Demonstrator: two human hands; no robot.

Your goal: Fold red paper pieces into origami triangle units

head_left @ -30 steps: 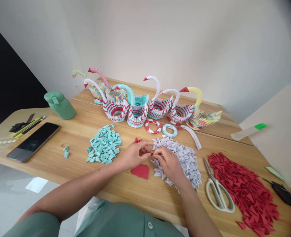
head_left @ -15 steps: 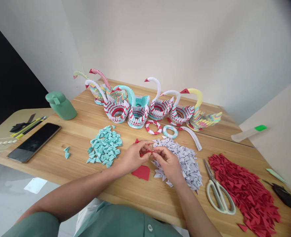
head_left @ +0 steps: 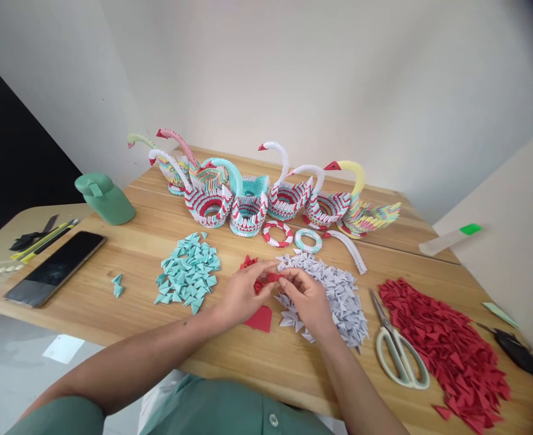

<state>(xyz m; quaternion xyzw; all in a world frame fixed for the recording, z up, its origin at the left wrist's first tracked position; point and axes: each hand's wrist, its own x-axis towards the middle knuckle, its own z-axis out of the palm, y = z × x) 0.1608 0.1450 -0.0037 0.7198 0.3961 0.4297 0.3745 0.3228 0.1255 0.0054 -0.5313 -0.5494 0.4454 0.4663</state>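
My left hand [head_left: 244, 291] and my right hand [head_left: 309, 300] meet over the middle of the table, fingertips closed on a small red paper piece [head_left: 273, 277]. It looks folded, though the fingers cover much of it. Behind my left hand a few red folded pieces [head_left: 248, 261] show, partly hidden. Below that hand lies a flat red paper sheet [head_left: 261, 319]. Next to my right hand spreads a pile of pale lilac folded paper triangles [head_left: 334, 290]. A pile of turquoise paper triangles [head_left: 189, 269] lies left of my left hand.
Several folded-paper swans [head_left: 248, 211] stand at the back. Before them lie a red-white ring [head_left: 277, 241], a turquoise-white ring [head_left: 308, 248] and a swan neck [head_left: 350, 246]. Scissors [head_left: 399, 350] and red triangles [head_left: 447, 350] are right; a phone [head_left: 58, 266] and green bottle [head_left: 105, 199] left.
Slightly more of the red paper piece shows between my fingertips. Both hands stay almost in place. The whole view has shifted a little.
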